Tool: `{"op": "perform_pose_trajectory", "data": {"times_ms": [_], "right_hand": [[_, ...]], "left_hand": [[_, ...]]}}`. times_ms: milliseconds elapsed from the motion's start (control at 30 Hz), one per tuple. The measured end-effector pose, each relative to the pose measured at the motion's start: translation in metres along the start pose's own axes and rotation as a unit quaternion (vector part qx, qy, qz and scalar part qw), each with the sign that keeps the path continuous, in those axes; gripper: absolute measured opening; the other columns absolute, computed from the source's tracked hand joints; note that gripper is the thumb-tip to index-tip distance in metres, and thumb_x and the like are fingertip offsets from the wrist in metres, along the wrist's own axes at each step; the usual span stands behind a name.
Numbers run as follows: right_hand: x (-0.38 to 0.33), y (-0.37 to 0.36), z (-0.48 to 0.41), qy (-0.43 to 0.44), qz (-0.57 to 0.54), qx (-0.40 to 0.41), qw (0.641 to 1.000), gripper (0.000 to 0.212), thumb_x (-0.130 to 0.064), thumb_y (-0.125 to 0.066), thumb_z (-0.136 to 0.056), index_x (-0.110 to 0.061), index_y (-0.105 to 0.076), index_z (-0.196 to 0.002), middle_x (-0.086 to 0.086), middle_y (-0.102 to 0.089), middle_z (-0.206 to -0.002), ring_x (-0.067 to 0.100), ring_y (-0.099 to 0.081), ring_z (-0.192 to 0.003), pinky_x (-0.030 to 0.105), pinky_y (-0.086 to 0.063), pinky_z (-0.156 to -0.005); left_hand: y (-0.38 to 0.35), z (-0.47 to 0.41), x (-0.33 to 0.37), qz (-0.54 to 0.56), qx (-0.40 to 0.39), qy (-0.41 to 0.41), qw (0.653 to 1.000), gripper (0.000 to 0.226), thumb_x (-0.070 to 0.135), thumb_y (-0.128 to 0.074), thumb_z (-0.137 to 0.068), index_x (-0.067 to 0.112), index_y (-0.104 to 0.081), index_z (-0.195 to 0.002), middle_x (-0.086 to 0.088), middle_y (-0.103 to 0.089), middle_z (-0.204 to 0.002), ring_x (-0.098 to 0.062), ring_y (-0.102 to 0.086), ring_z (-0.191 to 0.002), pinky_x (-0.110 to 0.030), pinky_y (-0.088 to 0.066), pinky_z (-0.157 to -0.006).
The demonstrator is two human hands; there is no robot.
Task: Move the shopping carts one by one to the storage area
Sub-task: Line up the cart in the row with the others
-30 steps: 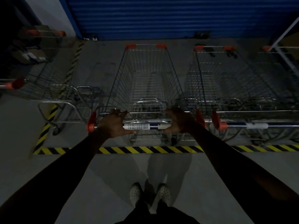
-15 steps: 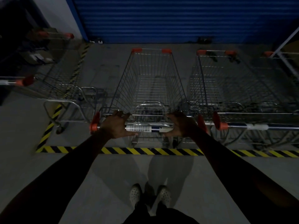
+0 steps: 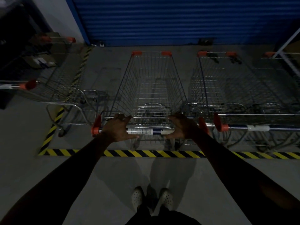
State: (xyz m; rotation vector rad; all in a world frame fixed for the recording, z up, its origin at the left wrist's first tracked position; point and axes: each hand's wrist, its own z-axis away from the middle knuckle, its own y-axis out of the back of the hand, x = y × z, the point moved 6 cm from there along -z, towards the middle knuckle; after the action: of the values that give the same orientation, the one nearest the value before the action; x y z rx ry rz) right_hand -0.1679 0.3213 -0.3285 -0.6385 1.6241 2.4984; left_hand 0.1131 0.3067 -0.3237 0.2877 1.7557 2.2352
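A cart point(image 3: 61, 90) stands left of the middle cart point(image 3: 152, 88), which sits just past the striped line point(image 3: 146, 153), nose toward the shutter point(image 3: 178, 20). My left hand point(image 3: 117, 128) and right hand point(image 3: 182, 125) are spread open around its handle point(image 3: 156, 131), not clasping it. Another cart point(image 3: 227, 88) stands just right of it.
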Motion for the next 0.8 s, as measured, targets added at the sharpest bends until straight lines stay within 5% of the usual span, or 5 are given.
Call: {"op": "perform_pose_trajectory", "data": {"times_ms": [433,800], "right_hand": [[0.0,0.001,-0.001,0.017,0.024,0.01,1.0,0.113,-0.074,-0.074,-0.067,-0.02,-0.029,-0.155,0.007,-0.033,-0.159,0.028,-0.033,-0.144,0.042,-0.035,-0.114],[0.003,0.011,-0.009,0.027,0.044,-0.011,0.999,0.112,-0.071,-0.075,-0.069,-0.013,-0.031,-0.154,0.013,-0.04,-0.153,0.03,-0.041,-0.136,0.041,-0.04,-0.109]], "left_hand": [[-0.002,-0.001,0.0,0.015,-0.001,-0.001,1.0,0.138,0.108,-0.003,-0.045,0.028,-0.031,-0.153,-0.011,-0.045,-0.147,-0.031,-0.04,-0.137,-0.051,-0.044,-0.106],[0.006,-0.007,0.007,0.011,-0.004,0.003,1.0,0.137,0.108,-0.008,-0.043,0.029,-0.032,-0.153,-0.008,-0.049,-0.145,-0.029,-0.044,-0.134,-0.047,-0.042,-0.105]]}}
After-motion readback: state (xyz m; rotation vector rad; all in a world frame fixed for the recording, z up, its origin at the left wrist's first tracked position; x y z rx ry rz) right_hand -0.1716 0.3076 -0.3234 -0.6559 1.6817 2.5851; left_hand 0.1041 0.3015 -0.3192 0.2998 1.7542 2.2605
